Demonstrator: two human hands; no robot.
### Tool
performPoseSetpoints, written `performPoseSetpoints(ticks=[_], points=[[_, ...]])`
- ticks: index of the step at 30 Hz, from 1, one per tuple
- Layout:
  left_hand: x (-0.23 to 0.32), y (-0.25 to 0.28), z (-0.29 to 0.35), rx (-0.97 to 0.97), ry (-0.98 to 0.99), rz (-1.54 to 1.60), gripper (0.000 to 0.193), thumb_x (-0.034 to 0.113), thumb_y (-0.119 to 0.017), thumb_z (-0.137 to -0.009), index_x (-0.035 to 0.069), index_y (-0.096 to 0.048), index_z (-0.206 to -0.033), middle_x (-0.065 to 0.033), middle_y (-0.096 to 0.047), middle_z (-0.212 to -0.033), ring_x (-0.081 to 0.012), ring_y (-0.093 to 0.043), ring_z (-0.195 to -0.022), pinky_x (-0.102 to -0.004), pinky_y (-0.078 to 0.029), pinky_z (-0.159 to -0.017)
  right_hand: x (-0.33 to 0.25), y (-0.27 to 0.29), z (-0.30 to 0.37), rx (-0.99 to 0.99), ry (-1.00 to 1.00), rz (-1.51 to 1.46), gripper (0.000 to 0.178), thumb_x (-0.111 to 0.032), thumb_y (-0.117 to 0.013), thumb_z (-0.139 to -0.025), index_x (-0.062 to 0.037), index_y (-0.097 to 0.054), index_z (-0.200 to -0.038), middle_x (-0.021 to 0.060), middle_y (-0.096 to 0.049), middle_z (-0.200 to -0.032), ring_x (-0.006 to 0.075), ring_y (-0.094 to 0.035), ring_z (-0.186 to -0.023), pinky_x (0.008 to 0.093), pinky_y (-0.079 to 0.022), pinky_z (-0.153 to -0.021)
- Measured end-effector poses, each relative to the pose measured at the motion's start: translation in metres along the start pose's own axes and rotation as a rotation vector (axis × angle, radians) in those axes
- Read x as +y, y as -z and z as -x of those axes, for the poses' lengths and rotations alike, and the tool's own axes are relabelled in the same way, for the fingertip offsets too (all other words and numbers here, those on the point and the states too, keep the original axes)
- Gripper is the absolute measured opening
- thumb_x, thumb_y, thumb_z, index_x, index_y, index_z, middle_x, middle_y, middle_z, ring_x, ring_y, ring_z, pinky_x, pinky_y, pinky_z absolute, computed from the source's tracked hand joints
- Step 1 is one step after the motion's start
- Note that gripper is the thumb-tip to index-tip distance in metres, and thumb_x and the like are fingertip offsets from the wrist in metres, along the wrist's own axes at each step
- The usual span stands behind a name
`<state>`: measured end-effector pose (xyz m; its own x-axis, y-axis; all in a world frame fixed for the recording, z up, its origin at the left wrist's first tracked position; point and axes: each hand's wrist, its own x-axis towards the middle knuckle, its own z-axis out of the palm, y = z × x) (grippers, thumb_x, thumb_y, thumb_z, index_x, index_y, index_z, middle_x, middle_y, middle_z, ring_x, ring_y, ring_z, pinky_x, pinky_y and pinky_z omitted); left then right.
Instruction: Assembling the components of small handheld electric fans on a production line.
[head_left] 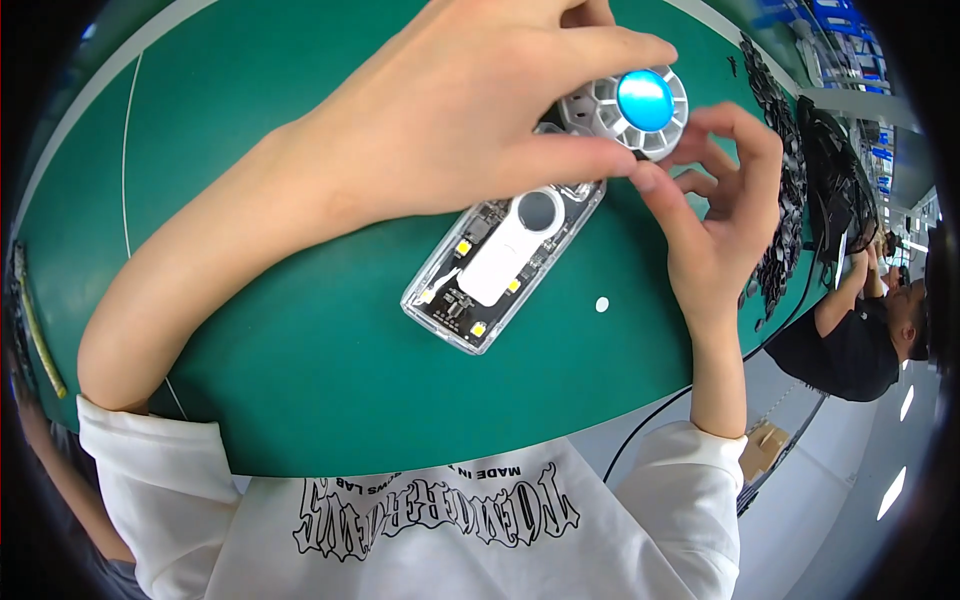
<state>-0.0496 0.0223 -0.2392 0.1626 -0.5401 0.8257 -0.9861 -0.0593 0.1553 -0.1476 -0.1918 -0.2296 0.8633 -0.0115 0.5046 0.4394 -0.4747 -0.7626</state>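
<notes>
My left hand (470, 110) reaches across the table, thumb and index finger closed on the rim of a round light-grey spoked part with a shiny blue disc (645, 100) in its centre. Under that hand lies a clear-cased electronic device (495, 262), slanted, showing a dark circuit board, small yellow lights, a white panel and a grey round spot. The round part sits at the device's far end; whether the two are joined is hidden by my hand. My right hand (715, 200) is curled at the round part's lower right, its thumb tip against my left thumb tip; whether it grips the part is unclear.
A small white dot-like piece (602, 304) lies on the green table (330, 370). Many small black parts (785, 190) are heaped along the right side, beside a black bundle (840, 180). A person in black (850, 340) sits beyond, at the right.
</notes>
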Motion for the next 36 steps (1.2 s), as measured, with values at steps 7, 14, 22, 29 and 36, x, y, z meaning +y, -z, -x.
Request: performPoseSetpoints(ticks=[7, 14, 22, 29, 36], points=[[-0.015, -0.016, 0.003, 0.115, -0.261, -0.034, 0.061, 0.017, -0.085, -0.079, -0.003, -0.063, -0.132, -0.0161, -0.059, -0.103, -0.0292, -0.065, -0.081, -0.0354, -0.056, -0.07, -0.034, 0.008, -0.029, -0.328, -0.323, 0.085, 0.054, 0.0, -0.077, -0.076, -0.0023, -0.056, -0.126, 0.0105, -0.064, -0.115, 0.0151, -0.066, -0.093, 0.0265, -0.053, -0.072], [-0.019, -0.029, -0.005, 0.208, -0.318, 0.087, 0.063, 0.015, -0.085, -0.077, -0.002, -0.062, -0.133, -0.0162, -0.06, -0.102, -0.0285, -0.066, -0.081, -0.035, -0.057, -0.069, -0.043, -0.005, -0.066, -0.563, -0.525, 0.13, 0.061, -0.004, -0.084, -0.063, -0.0016, -0.053, -0.115, 0.0131, -0.068, -0.103, 0.0223, -0.065, -0.095, 0.0347, -0.051, -0.084], [0.005, -0.01, -0.005, 0.013, -0.021, 0.051, 0.062, 0.016, -0.081, -0.079, -0.006, -0.061, -0.134, -0.019, -0.06, -0.103, -0.0308, -0.065, -0.081, -0.0365, -0.056, -0.069, -0.032, 0.003, -0.067, -0.543, -0.436, 0.105, 0.055, -0.005, -0.084, -0.06, -0.0031, -0.058, -0.108, 0.0136, -0.068, -0.098, 0.0263, -0.067, -0.092, 0.0353, -0.052, -0.082], [0.02, 0.003, -0.029, -0.229, 0.223, 0.002, 0.062, 0.017, -0.077, -0.08, -0.008, -0.06, -0.134, -0.0213, -0.06, -0.103, -0.0329, -0.064, -0.082, -0.0378, -0.055, -0.07, -0.026, 0.008, -0.062, -0.518, -0.373, 0.032, 0.053, -0.007, -0.082, -0.064, -0.0033, -0.057, -0.111, 0.0156, -0.068, -0.1, 0.0291, -0.068, -0.095, 0.0375, -0.052, -0.083], [0.029, 0.028, -0.026, -0.393, 0.379, -0.088, 0.062, 0.017, -0.074, -0.081, -0.01, -0.059, -0.134, -0.0227, -0.06, -0.104, -0.0341, -0.063, -0.083, -0.0388, -0.055, -0.07, -0.042, 0.004, -0.054, -0.457, -0.395, 0.078, 0.052, -0.008, -0.078, -0.069, -0.0013, -0.052, -0.114, 0.0201, -0.066, -0.102, 0.0384, -0.066, -0.101, 0.0423, -0.051, -0.085]])
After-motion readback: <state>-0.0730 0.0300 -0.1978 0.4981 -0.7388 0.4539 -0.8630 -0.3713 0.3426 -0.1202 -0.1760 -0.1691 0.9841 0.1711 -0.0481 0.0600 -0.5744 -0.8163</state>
